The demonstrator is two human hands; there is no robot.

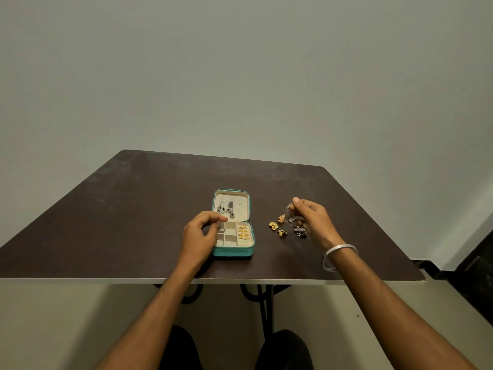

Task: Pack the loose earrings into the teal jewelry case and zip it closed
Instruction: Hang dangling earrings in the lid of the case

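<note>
One view only, head cam, so we report from that. We see the teal jewelry case (232,236) lying open on the dark table (133,209), roughly centre of the tabletop, lid (231,204) laid back toward 12 o'clock.

Lid lining carries two dark dangling earrings (225,208), hanging side by side on its left half. Base tray is split into small cream compartments; the right-hand strip holds a column of gold earrings (243,232). The other compartments we can see look bare, though the left ones are partly hidden.

Left hand (200,235) sits at 9 o'clock of the case, over its left edge, fingers curled loosely with thumb and forefinger close together near the hinge line. We cannot tell whether it pinches anything.

Right hand (310,218) is at 3 o'clock of the case, well apart from it, raised just above the table. Thumb and forefinger are pinched on a small silvery earring (289,212) that dangles below them. A silver bangle (336,256) rides the right wrist.

Loose earrings (286,227) lie on the table between case and right hand: gold and orange pieces toward 9 o'clock of the cluster, dark silvery ones at 3 o'clock, partly under the hand.
</note>
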